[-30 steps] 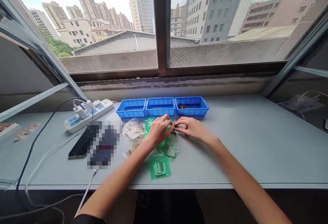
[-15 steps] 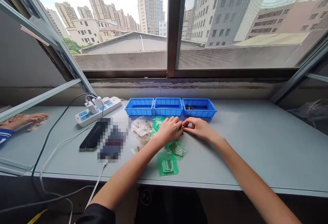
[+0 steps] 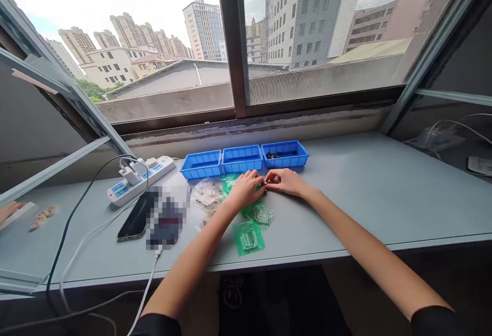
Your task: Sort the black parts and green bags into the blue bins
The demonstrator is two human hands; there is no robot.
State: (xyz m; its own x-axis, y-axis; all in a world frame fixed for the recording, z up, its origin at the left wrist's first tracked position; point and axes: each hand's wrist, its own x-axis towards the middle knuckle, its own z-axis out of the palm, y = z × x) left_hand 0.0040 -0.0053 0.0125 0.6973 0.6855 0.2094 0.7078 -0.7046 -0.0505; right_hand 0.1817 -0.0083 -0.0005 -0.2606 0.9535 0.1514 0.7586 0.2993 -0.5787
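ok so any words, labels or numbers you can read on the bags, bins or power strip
No text can be read in this view.
green bags: no label shows.
blue bins: plain, no marking shows.
power strip: any print is too small to read.
patch beside the phone: blurred, unreadable.

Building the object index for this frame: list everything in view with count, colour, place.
bins: three, blue, in a row at the back of the table under the window; the right one holds small dark parts
green bags: at least three, in front of the middle bin
clear bags: small heap, left of the green ones
power strip: one, white, left of the bins
phone: one, black, in front of the strip
cables: white and black, left front
table: one, grey
left hand, right hand: fingertips meet in front of the bins
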